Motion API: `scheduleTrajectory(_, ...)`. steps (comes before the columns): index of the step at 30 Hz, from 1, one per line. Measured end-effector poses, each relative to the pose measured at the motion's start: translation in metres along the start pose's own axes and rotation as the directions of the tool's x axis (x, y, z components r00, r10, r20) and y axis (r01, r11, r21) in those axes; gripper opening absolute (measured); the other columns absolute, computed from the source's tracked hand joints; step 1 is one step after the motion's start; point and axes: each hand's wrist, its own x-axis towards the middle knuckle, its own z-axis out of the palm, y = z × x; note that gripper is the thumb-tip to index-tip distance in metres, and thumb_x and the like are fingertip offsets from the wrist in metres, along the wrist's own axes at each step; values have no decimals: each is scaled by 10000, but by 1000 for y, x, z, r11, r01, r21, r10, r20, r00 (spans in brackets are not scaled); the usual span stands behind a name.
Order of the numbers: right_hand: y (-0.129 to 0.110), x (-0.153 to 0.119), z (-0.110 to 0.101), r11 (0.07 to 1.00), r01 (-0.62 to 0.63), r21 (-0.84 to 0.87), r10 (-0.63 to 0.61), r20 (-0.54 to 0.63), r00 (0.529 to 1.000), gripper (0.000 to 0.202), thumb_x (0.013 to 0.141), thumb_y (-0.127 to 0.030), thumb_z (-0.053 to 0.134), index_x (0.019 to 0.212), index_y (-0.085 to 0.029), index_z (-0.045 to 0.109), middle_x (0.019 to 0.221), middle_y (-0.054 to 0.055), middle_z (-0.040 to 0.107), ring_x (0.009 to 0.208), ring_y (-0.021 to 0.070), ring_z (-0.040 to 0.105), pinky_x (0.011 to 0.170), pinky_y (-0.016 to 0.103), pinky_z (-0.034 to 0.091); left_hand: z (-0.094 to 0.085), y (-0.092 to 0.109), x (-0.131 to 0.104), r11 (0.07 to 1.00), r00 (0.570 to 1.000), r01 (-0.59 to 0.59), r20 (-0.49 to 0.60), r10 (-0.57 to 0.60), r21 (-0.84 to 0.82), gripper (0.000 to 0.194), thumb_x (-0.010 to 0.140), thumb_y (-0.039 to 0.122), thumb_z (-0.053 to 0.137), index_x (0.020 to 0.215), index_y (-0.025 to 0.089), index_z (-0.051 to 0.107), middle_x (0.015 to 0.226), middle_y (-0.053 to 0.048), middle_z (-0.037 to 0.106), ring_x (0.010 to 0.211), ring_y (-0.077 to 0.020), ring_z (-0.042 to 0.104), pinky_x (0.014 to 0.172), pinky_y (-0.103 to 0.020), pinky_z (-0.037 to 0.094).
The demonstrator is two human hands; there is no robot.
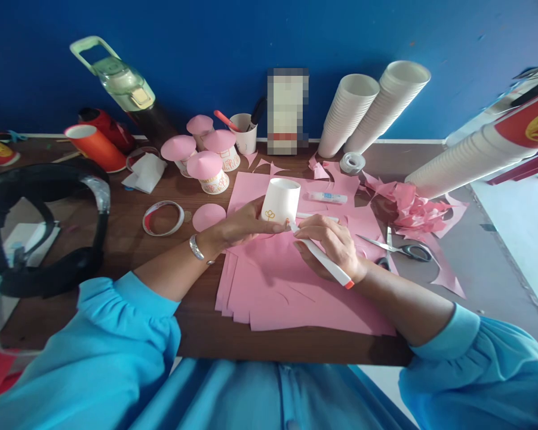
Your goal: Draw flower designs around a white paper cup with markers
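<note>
My left hand is closed around the lower part of a white paper cup, a little tilted above the pink paper. An orange flower is drawn near the cup's lower edge. My right hand grips a white marker with an orange end, its tip at the cup's side beside a second small orange mark. Beneath both hands lies a stack of pink paper sheets. A glue stick rests on the sheets behind my right hand, and a white pen-like stick is partly hidden by it.
Several drawn-on cups with pink cone tops stand at back left, near a cup of markers. Tall stacks of paper cups lean at the back wall. Scissors and pink scraps lie right; a tape roll and bottle left.
</note>
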Motion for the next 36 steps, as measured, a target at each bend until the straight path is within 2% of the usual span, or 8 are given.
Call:
scheduleTrajectory(16, -1, 0, 1, 1000, -14, 11, 13, 14, 1000, 270, 1002, -101, 648, 1229, -247, 642, 953, 31, 757, 808, 204, 763, 668, 324, 646, -1, -1, 1, 1000, 1000, -2, -2, 2, 19, 503, 799, 338, 969, 1223, 193, 739, 1158, -107, 796, 1081, -256, 741, 981, -412, 572)
scheduleTrajectory(23, 0, 0, 1, 1000, 6, 21, -6, 10, 1000, 267, 1006, -103, 656, 1237, -235, 641, 961, 39, 768, 813, 205, 758, 688, 331, 660, -4, -4, 1, 999, 1000, -5, 30, 4, 39, 428, 830, 329, 951, 1183, 206, 742, 1122, -67, 773, 1055, -210, 713, 978, -384, 551)
scheduleTrajectory(28, 1, -3, 2, 998, -13, 59, 11, 20, 1000, 307, 1007, -103, 674, 1276, -247, 642, 981, 37, 775, 852, 215, 771, 706, 338, 654, -3, -2, 0, 996, 1000, 5, 14, -7, 85, 465, 816, 345, 950, 1204, 202, 735, 1146, -79, 768, 1081, -243, 709, 995, -421, 549)
scheduleTrajectory(36, 1, 0, 1, 999, -15, 33, 15, 12, 1000, 214, 1040, -140, 658, 1229, -240, 644, 972, 39, 761, 858, 208, 781, 687, 340, 668, -3, 0, 0, 995, 1000, 20, 10, -21, 102, 482, 794, 362, 963, 1190, 200, 741, 1144, -78, 760, 1070, -241, 693, 997, -417, 545)
